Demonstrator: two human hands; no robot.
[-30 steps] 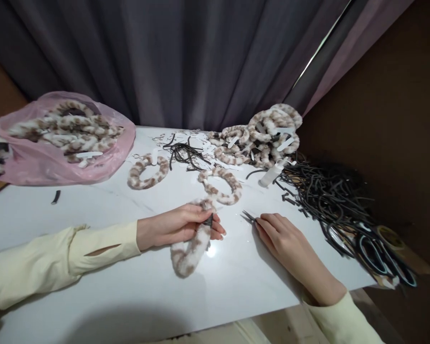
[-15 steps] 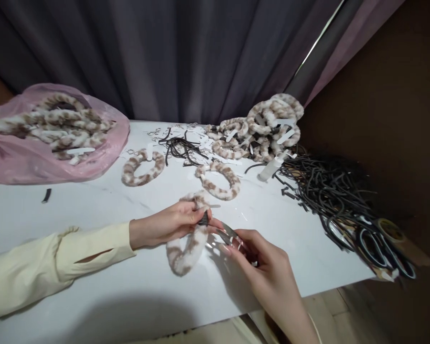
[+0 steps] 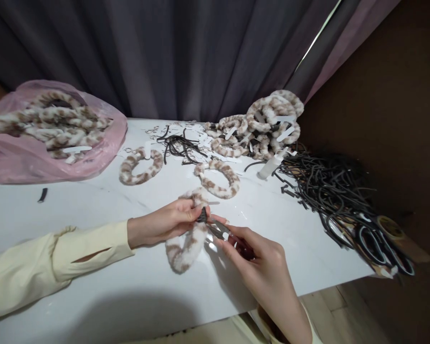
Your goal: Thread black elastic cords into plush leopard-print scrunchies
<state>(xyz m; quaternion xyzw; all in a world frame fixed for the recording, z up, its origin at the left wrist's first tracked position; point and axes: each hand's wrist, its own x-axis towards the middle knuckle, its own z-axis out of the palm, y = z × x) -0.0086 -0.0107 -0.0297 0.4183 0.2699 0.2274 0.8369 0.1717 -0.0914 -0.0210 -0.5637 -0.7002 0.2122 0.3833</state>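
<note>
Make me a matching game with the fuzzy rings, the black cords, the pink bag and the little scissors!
Things:
1. pink bag
2. black cords
3. small scissors
4. fuzzy ring

Places:
A. pinched by the left hand
B. far left of the table, full of fuzzy rings
C. held in the right hand
D. heaped at the table's right edge

Pairs: 1-B, 2-D, 3-C, 4-A
</note>
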